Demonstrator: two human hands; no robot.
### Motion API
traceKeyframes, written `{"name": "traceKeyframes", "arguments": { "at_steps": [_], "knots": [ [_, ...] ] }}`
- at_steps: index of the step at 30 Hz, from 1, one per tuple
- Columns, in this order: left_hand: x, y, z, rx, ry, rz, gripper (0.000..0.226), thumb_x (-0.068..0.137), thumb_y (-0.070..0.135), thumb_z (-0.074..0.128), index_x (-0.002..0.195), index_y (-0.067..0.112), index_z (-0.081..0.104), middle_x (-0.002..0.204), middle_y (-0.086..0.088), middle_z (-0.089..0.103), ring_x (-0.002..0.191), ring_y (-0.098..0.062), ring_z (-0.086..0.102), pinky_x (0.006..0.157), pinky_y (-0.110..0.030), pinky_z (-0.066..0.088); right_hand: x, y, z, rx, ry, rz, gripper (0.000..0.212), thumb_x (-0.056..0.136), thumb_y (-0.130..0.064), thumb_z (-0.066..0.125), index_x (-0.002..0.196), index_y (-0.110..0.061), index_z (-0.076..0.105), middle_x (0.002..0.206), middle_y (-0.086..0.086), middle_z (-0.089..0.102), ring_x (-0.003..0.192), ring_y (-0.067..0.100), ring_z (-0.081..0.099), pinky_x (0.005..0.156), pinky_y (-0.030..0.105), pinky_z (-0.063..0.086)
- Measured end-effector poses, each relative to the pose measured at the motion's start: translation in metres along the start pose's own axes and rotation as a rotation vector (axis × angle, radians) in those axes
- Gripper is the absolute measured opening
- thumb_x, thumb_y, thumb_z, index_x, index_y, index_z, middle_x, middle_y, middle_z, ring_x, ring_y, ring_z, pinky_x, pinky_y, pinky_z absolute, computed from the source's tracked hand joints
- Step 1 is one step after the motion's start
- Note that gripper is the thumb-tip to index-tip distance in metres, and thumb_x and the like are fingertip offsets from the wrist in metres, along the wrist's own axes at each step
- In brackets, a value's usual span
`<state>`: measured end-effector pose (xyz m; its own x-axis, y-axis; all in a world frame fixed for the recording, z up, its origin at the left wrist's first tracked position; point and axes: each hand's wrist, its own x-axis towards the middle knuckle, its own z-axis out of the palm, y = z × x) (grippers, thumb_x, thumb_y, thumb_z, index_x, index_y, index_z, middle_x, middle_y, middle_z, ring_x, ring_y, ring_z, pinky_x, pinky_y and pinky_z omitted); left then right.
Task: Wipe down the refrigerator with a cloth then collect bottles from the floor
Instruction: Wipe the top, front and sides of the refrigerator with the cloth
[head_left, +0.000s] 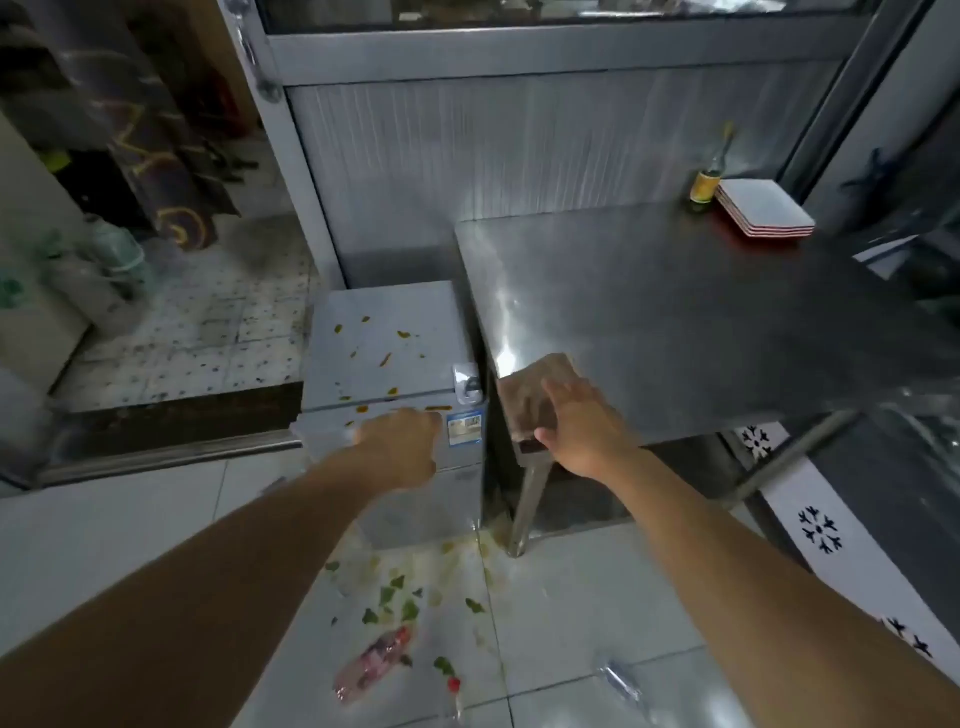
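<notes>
The small grey refrigerator (389, 358) stands low beside a steel table, its lid spotted with orange and yellow stains. My left hand (402, 449) is curled into a fist at the lid's front edge. A blurred pale grey wad that looks like the cloth (324, 441) sticks out to its left. My right hand (576, 426) rests on the table's near corner with its fingers spread and nothing in it. On the floor lie a crushed bottle with a red label (376, 657) and a clear bottle (621, 680).
The steel table (701, 322) carries a glass bottle (707, 179) and stacked white plates (763, 214) at its far right. Green scraps and a yellowish spill (405, 597) cover the tiles in front of the refrigerator. A step (182, 415) rises on the left.
</notes>
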<state>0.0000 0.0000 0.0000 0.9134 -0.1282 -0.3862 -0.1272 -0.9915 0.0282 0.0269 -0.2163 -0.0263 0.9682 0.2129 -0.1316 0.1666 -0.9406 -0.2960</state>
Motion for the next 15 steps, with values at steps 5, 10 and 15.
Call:
{"name": "traceKeyframes", "arguments": {
  "at_steps": [5,10,15],
  "knots": [
    [0.049,-0.004,0.009,0.009,0.010,-0.050,0.046,0.085,0.024,0.056,0.128,0.020,0.042,0.124,-0.006,0.052,0.111,-0.025,0.053,0.084,-0.037,0.045,0.056,0.020,0.023,-0.083,-0.025,0.103,0.062,0.093,-0.045,0.048,0.145,-0.025,0.021,0.152,0.013,0.020,0.135,0.034,0.026,0.106,0.048,0.031],
    [0.077,-0.011,0.024,0.019,0.028,-0.059,0.049,0.085,0.026,0.059,0.130,0.021,0.040,0.123,-0.004,0.053,0.111,-0.024,0.053,0.086,-0.037,0.044,0.073,0.026,0.047,-0.126,-0.041,0.104,0.061,0.094,-0.048,0.046,0.146,-0.026,0.022,0.149,0.012,0.022,0.133,0.034,0.024,0.103,0.045,0.033],
    [0.083,-0.027,0.029,0.018,0.002,-0.053,0.047,0.085,0.028,0.058,0.129,0.022,0.042,0.125,-0.004,0.052,0.114,-0.023,0.052,0.091,-0.038,0.045,0.076,0.012,0.055,-0.070,0.028,0.068,0.047,0.094,-0.029,0.053,0.137,-0.018,0.039,0.143,0.017,0.028,0.129,0.034,0.028,0.099,0.038,0.040]
  ]
}}
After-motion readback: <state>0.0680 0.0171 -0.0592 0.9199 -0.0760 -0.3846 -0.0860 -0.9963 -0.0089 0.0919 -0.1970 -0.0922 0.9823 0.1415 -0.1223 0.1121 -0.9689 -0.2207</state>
